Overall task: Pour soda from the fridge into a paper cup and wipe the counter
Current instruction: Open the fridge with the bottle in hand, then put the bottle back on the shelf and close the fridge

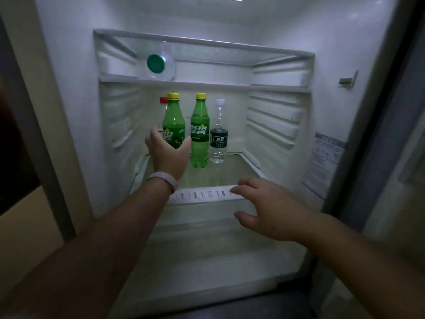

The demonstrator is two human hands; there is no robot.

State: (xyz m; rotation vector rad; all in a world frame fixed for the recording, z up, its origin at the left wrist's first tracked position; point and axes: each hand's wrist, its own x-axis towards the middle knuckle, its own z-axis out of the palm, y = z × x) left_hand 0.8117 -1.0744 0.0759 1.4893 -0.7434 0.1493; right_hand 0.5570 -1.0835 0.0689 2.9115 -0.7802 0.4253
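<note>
Two green soda bottles with yellow caps stand upright on a glass shelf [230,171] inside the open fridge. My left hand [167,155] reaches in with fingers and thumb spread around the lower half of the left soda bottle [173,118]; whether it grips the bottle I cannot tell. The second soda bottle [199,132] stands just right of it, untouched. My right hand [269,208] hovers open in front of the shelf's white front rail [202,195], holding nothing. A pale band sits on my left wrist.
A clear water bottle [218,139] with a dark label stands right of the sodas. A red-capped bottle [163,100] hides behind the left soda. On the upper shelf lies a clear bottle with a green cap [156,63]. Fridge walls close in on both sides.
</note>
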